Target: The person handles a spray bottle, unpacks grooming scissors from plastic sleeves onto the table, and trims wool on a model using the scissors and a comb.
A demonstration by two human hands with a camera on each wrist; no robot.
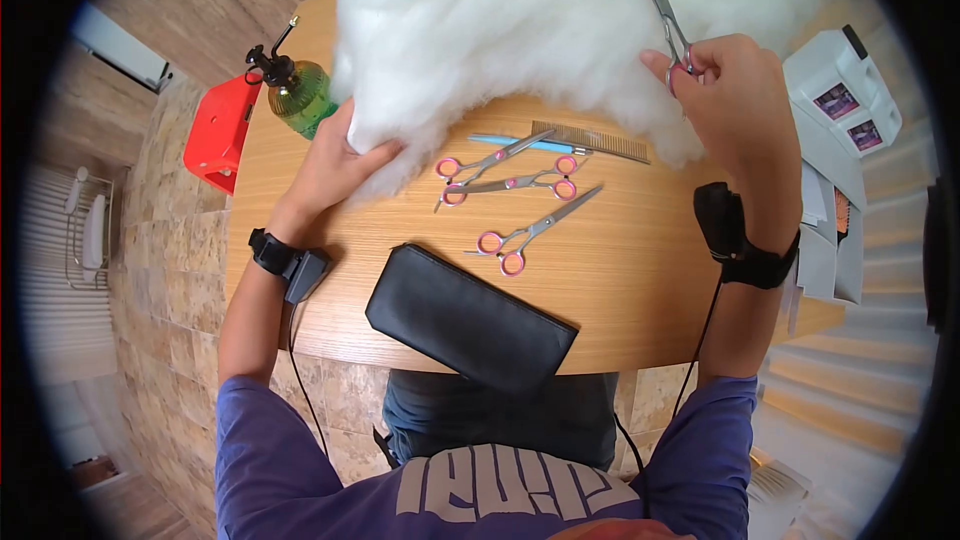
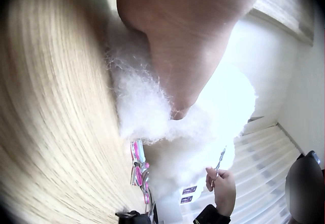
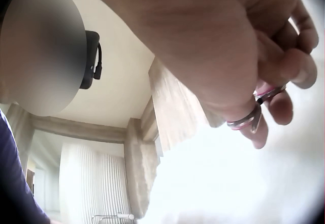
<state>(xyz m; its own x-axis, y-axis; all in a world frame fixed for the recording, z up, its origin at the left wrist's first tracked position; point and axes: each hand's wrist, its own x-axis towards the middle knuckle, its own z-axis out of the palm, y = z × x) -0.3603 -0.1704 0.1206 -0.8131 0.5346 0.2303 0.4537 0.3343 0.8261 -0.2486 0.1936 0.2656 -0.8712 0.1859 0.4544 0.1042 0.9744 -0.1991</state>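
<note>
A big fluffy white mass of fur [image 1: 480, 30] covers the far part of the wooden table. My left hand [image 1: 335, 165] holds its left lower end, the thumb lying over the fur and the other fingers partly hidden; in the left wrist view the hand [image 2: 183, 36] lies against the white fur [image 2: 139, 102]. My right hand [image 1: 735, 90] holds silver scissors [image 1: 662, 2] by the finger rings above the fur's right side, blades pointing up and away. Through the rings in the right wrist view [image 3: 244, 120] pass a thumb and a finger of the right hand [image 3: 218, 46].
Several pink-ringed scissors [image 1: 540, 228], a comb [image 1: 590, 140] and a light blue tool [image 1: 520, 143] lie mid-table. Nearer is a black case [image 1: 470, 318]. A green spray bottle [image 1: 300, 98] stands left, by a red stool [image 1: 218, 135]. White containers [image 1: 840, 90] are at the right.
</note>
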